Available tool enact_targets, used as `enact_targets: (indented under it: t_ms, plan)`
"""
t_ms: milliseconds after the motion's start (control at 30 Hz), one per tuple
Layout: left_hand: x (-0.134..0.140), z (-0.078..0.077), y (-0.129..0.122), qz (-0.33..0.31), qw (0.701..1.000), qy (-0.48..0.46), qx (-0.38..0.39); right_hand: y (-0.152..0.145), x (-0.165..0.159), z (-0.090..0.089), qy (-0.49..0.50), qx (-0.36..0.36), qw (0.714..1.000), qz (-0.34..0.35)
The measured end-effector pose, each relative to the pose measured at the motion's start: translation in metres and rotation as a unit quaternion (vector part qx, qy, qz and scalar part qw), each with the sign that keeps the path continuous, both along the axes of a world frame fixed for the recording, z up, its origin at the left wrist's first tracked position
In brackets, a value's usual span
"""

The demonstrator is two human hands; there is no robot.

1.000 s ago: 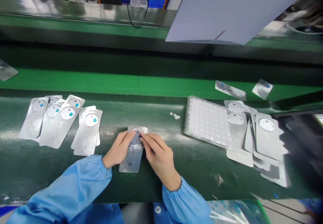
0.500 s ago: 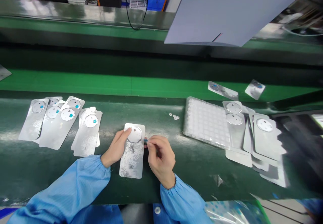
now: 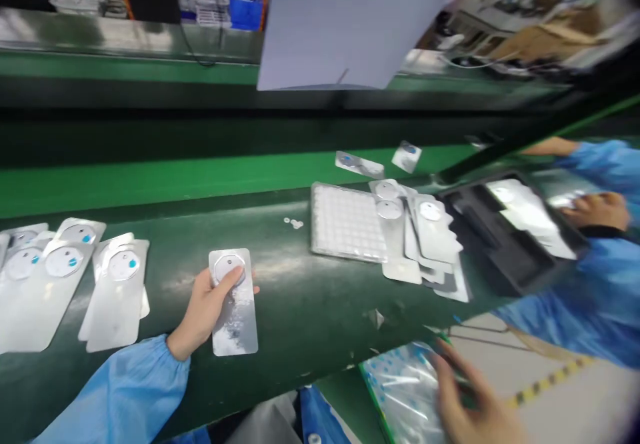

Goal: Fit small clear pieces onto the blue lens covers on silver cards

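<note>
My left hand [image 3: 203, 311] grips a thin silvery metal plate [image 3: 234, 331] with rounded corners, its thumb across the round white recess near the top and fingertips showing past the right edge. A small dark dot is visible in that recess. At the lower right, my right hand [image 3: 470, 404] is smeared by motion over the edge of a clear plastic bag [image 3: 400, 391] holding small blue pieces. Its fingertips are too blurred to show whether they hold anything. Similar plates [image 3: 117, 314], with blue spots on their round recesses, lie in overlapping piles to the left.
A clear tray [image 3: 347, 221] of white round pieces stands beside plates [image 3: 433, 231] without visible blue spots. Tiny white rings [image 3: 295, 223] lie left of it. Further right are a black tray [image 3: 500, 251] and a co-worker's hand [image 3: 600, 211]. A white sheet [image 3: 340, 31] hangs above.
My right hand has left the plate's right edge, where it pinched a small blue piece, and moved right to the bag. My left thumb now covers more of the recess. The view has swung right.
</note>
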State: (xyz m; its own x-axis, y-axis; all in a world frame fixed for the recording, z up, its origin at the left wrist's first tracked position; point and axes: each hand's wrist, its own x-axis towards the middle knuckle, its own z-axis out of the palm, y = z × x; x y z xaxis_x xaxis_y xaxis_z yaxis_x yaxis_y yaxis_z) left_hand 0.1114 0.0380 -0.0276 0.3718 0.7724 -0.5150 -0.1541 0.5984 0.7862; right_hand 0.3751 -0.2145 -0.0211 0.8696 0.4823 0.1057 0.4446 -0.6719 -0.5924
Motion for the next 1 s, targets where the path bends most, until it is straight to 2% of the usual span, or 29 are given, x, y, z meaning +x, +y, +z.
enact_targets:
  t_ms: [33, 100, 133, 167, 233, 267, 333, 367, 400, 467, 567, 633, 733, 800, 900, 1000]
  plan:
    - [0.016, -0.001, -0.006, -0.015, 1.0, -0.006, 0.001, 0.022, -0.026, -0.001, 0.088, 0.055, 0.993, 0.058]
    - [0.048, -0.004, -0.015, -0.08, 0.996, -0.017, 0.045, 0.073, -0.062, -0.006, 0.263, 0.133, 0.935, 0.199]
    - [0.063, -0.005, -0.016, -0.121, 0.988, -0.018, 0.094, 0.096, -0.066, -0.008, 0.297, 0.147, 0.917, 0.221]
    - [0.076, -0.006, -0.012, -0.157, 0.975, -0.01, 0.158, 0.114, -0.059, -0.009, 0.286, 0.168, 0.919, 0.212]
    - [0.092, -0.008, 0.01, -0.193, 0.929, 0.041, 0.313, 0.134, -0.013, -0.005, 0.166, 0.189, 0.957, 0.14]
    - [0.096, -0.009, 0.026, -0.194, 0.894, 0.086, 0.394, 0.138, 0.02, 0.0, 0.086, 0.166, 0.978, 0.095]
    - [0.096, -0.011, 0.064, -0.176, 0.817, 0.182, 0.518, 0.144, 0.093, 0.015, -0.053, 0.027, 0.998, 0.023]
    - [0.095, -0.012, 0.082, -0.166, 0.786, 0.218, 0.554, 0.149, 0.125, 0.024, -0.073, 0.005, 0.997, 0.01]
    - [0.094, -0.014, 0.097, -0.161, 0.762, 0.245, 0.578, 0.158, 0.151, 0.032, -0.09, -0.017, 0.996, 0.006]
    - [0.093, -0.02, 0.115, -0.158, 0.73, 0.283, 0.602, 0.19, 0.181, 0.042, -0.104, -0.039, 0.994, 0.022]
    - [0.096, -0.029, 0.12, -0.159, 0.695, 0.321, 0.624, 0.268, 0.185, 0.041, -0.115, -0.066, 0.985, 0.11]
    - [0.095, -0.032, 0.115, -0.148, 0.703, 0.318, 0.618, 0.324, 0.176, 0.034, -0.105, -0.084, 0.972, 0.192]
    - [0.084, -0.032, 0.103, -0.112, 0.751, 0.281, 0.587, 0.385, 0.167, 0.025, -0.078, -0.12, 0.946, 0.29]
    - [0.074, -0.031, 0.093, -0.08, 0.788, 0.251, 0.557, 0.405, 0.169, 0.022, -0.064, -0.144, 0.93, 0.331]
    - [0.062, -0.03, 0.078, -0.033, 0.839, 0.208, 0.502, 0.418, 0.178, 0.022, -0.058, -0.165, 0.917, 0.359]
    - [0.059, -0.029, 0.073, 0.018, 0.887, 0.165, 0.431, 0.429, 0.179, 0.033, -0.059, -0.157, 0.912, 0.375]
